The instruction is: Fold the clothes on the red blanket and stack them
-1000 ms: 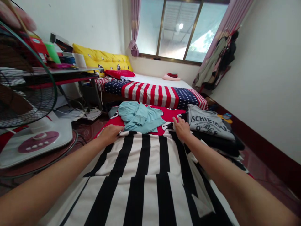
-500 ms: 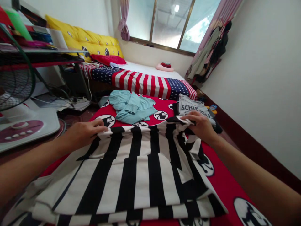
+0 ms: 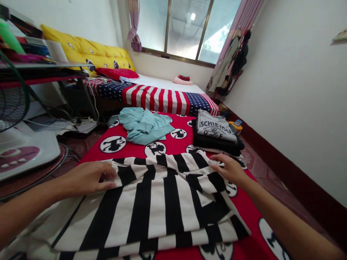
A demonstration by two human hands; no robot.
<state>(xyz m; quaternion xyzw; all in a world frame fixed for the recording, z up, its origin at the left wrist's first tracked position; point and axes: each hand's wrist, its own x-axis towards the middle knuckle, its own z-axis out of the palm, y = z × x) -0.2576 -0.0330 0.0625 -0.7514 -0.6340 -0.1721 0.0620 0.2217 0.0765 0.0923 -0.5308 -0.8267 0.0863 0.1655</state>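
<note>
A black-and-white striped garment (image 3: pixel 157 202) lies in front of me, its far part folded over towards me. My left hand (image 3: pixel 93 178) rests at its far left edge, thumb and curled fingers apart, with a gap between them. At the far right corner, the fingers and thumb of my right hand (image 3: pixel 229 169) are on a bit of the white cloth. A crumpled light-blue garment (image 3: pixel 145 124) lies beyond the striped one. Past my right hand is a stack of folded clothes, with a grey printed shirt (image 3: pixel 214 126) on top of black cloth (image 3: pixel 217 141).
A red cloth with round white patterns (image 3: pixel 130 151) lies beneath the clothes. On the left stand a fan (image 3: pixel 27 144) and a cluttered desk (image 3: pixel 40 68). Behind is a bed with a striped and starred cover (image 3: pixel 157 99); clothes (image 3: pixel 227 65) hang by the right wall.
Both hands have lowered the raised far edge of the striped garment, and it now lies flatter. My left thumb and fingers have parted. The view has shifted slightly right.
</note>
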